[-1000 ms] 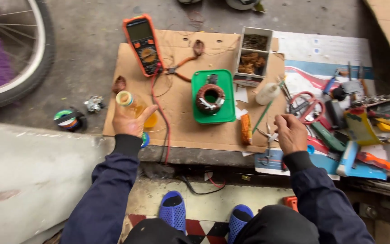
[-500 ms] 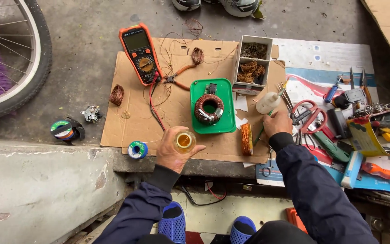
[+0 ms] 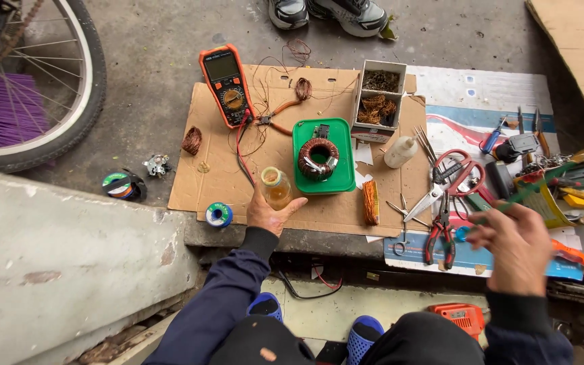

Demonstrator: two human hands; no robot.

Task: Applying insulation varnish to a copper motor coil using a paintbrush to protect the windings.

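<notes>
The left hand (image 3: 270,211) is wrapped around a small glass jar (image 3: 276,188) of amber liquid, thumb on one side and fingers on the other, holding it upright over the near edge of the cardboard sheet (image 3: 204,182). The right hand (image 3: 516,245) is lifted off the work, blurred, fingers loosely curled; it seems to pinch a thin green stick-like tool (image 3: 508,203), though the blur makes the grip hard to tell. The two hands are well apart.

Just beyond the left hand lies a green lid (image 3: 341,170) carrying a copper-wound ring coil (image 3: 318,158). To that hand's left sits a small spool of solder (image 3: 218,215); farther out lies an orange multimeter (image 3: 226,85) with its leads. Between the hands lie an orange wire bundle (image 3: 370,201), red-handled scissors (image 3: 449,177) and pliers (image 3: 439,233). Beyond the right hand is a heap of mixed tools (image 3: 562,182).
</notes>
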